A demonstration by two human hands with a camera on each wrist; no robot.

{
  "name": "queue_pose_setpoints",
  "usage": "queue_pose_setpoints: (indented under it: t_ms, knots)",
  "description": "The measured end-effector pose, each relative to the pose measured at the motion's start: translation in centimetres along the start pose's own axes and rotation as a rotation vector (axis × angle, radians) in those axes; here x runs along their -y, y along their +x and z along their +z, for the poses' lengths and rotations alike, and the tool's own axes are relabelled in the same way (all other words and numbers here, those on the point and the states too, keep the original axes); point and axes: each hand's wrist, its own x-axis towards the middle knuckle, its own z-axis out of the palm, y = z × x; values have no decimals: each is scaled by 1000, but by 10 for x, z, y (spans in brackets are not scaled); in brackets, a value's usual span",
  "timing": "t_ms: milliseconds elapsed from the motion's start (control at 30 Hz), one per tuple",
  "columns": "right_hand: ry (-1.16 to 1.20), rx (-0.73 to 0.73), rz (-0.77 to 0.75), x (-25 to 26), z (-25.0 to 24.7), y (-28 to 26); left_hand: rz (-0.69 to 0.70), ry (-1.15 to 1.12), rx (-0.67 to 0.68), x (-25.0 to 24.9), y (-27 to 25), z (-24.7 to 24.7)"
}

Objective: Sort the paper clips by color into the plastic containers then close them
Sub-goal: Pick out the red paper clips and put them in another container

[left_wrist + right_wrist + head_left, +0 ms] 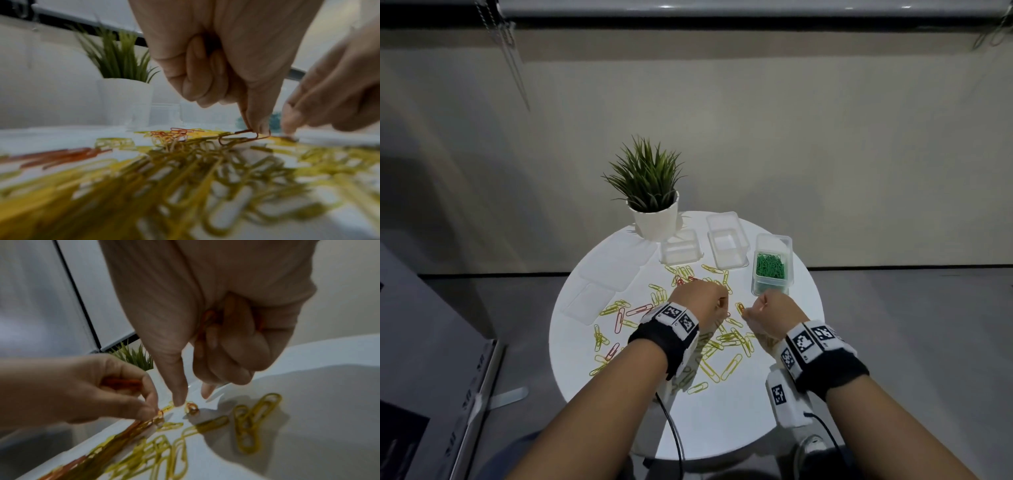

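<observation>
Yellow paper clips (726,342) and a few red paper clips (619,318) lie scattered on the round white table (722,421). My left hand (722,308) pinches a red clip (244,136) between thumb and forefinger just above the pile, with more red clips (121,382) tucked in its palm. My right hand (747,311) keeps red clips (209,321) under its curled fingers, while its thumb and forefinger (180,400) point down at a small red clip (192,408) on the table. One clear container (772,270) holds green clips. Two other containers (727,245) (681,251) stand open.
A potted plant (650,205) stands at the table's back left. Two clear lids (613,270) (589,303) lie flat on the left side. A dark box (421,377) is on the floor to the left. Cables hang from both wrist cameras.
</observation>
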Motion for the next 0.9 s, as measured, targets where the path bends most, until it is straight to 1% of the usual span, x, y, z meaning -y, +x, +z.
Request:
queue_pose_setpoints:
  t_ms: [33,100,200,300,367,400,433,467,500,533,567,600,667,700,733,767,833,900]
  knots:
    - [-68,17,14,0,5,6,-20,-85,-31,1,-6,0]
    - [-173,32,22,0,14,15,-82,-333,-96,4,-18,0]
    - [-211,30,-4,1,19,15,-194,-748,-162,11,-35,-5]
    - [-221,16,-26,2,18,8,-317,-1183,-160,15,-49,-15]
    - [-194,46,-54,5,12,0,-378,-1495,-153,18,-56,-19]
    - [-89,67,-67,6,9,-5,-382,-1673,-151,20,-60,-19]
    - [110,98,-73,7,5,-11,-370,-1853,-154,22,-64,-19]
    - [404,126,-61,8,2,-17,-354,-2005,-161,24,-67,-19]
    - [735,178,-30,8,-1,-24,-343,-2113,-172,26,-70,-19]
    - [1008,243,-25,8,-5,-30,-340,-2176,-184,29,-72,-18]
    - [1180,313,-43,8,-7,-33,-345,-2209,-193,32,-73,-17]
    - [1271,364,-66,9,-6,-35,-359,-2221,-201,35,-73,-15]
    - [1321,413,-84,14,-1,-34,-416,-2183,-219,39,-72,-13]
    - [1293,419,-67,19,3,-31,-449,-2107,-231,40,-71,-12]
    - [1225,424,-50,25,7,-29,-471,-1977,-244,40,-70,-12]
    - [1118,416,-41,30,11,-24,-476,-1783,-244,40,-69,-13]
    - [865,370,-73,39,18,-18,-432,-1224,-180,39,-67,-15]
    - [683,304,-141,44,19,-10,-322,-654,-90,39,-63,-16]
